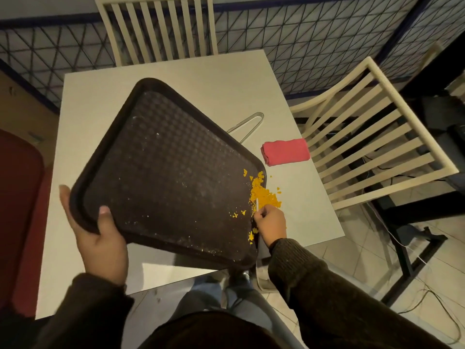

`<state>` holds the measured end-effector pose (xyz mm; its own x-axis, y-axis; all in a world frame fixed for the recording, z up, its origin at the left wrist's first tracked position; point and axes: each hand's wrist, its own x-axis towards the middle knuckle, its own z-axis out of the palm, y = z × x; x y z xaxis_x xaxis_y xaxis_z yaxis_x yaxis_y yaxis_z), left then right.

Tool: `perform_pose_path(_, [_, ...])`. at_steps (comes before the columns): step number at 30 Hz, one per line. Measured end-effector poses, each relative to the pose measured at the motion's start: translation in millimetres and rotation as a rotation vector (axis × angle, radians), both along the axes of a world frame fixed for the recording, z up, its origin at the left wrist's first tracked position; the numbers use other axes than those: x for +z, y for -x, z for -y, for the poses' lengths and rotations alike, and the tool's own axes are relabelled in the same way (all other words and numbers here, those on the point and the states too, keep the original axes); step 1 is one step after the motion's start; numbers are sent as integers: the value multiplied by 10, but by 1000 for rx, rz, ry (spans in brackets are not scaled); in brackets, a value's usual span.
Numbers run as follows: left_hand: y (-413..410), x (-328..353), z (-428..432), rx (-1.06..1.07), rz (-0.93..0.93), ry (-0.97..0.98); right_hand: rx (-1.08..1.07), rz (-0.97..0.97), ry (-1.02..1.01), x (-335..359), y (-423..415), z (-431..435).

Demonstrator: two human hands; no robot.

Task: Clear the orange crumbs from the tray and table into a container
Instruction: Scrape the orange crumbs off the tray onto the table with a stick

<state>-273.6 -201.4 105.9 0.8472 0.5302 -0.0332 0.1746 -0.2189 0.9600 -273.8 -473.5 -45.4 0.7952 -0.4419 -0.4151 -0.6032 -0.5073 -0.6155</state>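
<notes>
There is a single view, taken from the person's head and looking steeply down and forward over their own lap and dark sleeves, so the near edge of the white table sits close under the lens and the far edge runs toward a slatted chair and a wire-grid wall at the top. The wide angle bends straight lines at the borders and takes in floor tiles and a second chair on the right, with a dark red surface cut off at the left
</notes>
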Motion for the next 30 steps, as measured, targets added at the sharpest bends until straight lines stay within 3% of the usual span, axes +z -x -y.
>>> perform_pose_path(8, [-703, 126, -257, -17, 114, -64, 137, 25, -7, 346, -98, 263])
perform_pose_path(11, [-887, -30, -469, 33, 27, 11, 380, 2, 57, 556, 50, 362])
perform_pose_path(16, [-856, 106, -254, 72, 57, -96, 708, -102, 17, 737, 327, 478])
perform_pose_path(19, [-871, 104, -217, 82, 61, -118, 750, -91, -32, 752, 440, 443])
perform_pose_path(23, [-961, 68, -302, 125, 25, -73, 790, -87, 61, 678, 424, 448])
perform_pose_path(30, [-917, 140, -195, 83, 55, -114, 573, -65, 156, 384, 79, 568])
